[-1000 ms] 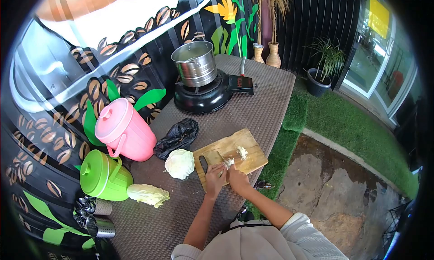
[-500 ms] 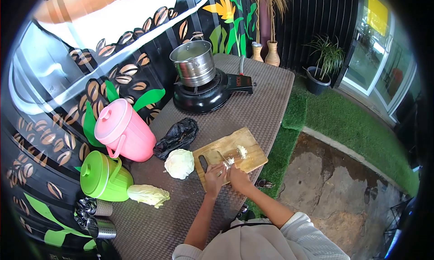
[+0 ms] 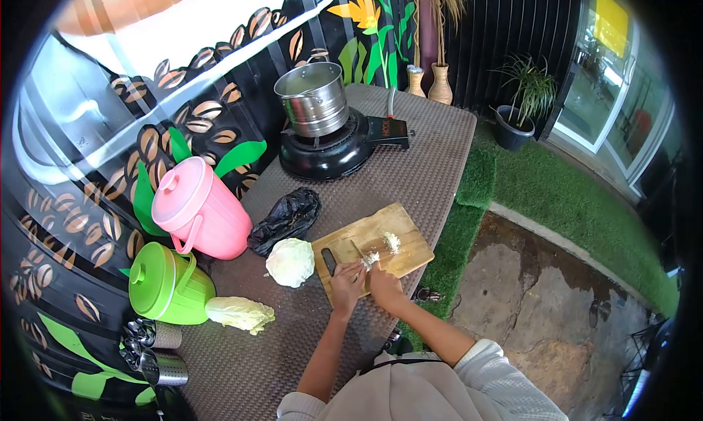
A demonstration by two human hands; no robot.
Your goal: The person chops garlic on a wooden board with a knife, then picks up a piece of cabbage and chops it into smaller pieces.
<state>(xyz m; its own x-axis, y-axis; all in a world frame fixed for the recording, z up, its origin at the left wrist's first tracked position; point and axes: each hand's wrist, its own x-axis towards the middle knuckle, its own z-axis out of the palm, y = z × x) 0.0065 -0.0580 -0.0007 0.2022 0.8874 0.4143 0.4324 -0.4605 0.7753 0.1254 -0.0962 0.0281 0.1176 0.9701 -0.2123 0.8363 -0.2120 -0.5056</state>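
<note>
A wooden cutting board [image 3: 373, 227] with a dark slot at its left end lies on the table in front of me. My right hand [image 3: 385, 286] is closed round a knife; the handle is hidden in my fist, and the thin blade [image 3: 356, 250] points away from me across the board. Close beside it, my left hand [image 3: 347, 283] has its fingers drawn together on the board, and what they hold is mostly hidden. Finely chopped white bits [image 3: 371, 258] lie at the blade, and a second small pile [image 3: 392, 242] sits farther right on the board.
Left of the board are a round cabbage [image 3: 290, 263], a long napa cabbage [image 3: 240, 314] and a black plastic bag [image 3: 288, 220]. A pink jug [image 3: 209, 212] and a green jug [image 3: 165, 285] stand by the wall. Behind, a steel pot [image 3: 313, 102] rests on a black stove [image 3: 326, 156].
Both hands stay in nearly the same place on the board, with only slight movement at the fingers. The view has shifted very slightly.
</note>
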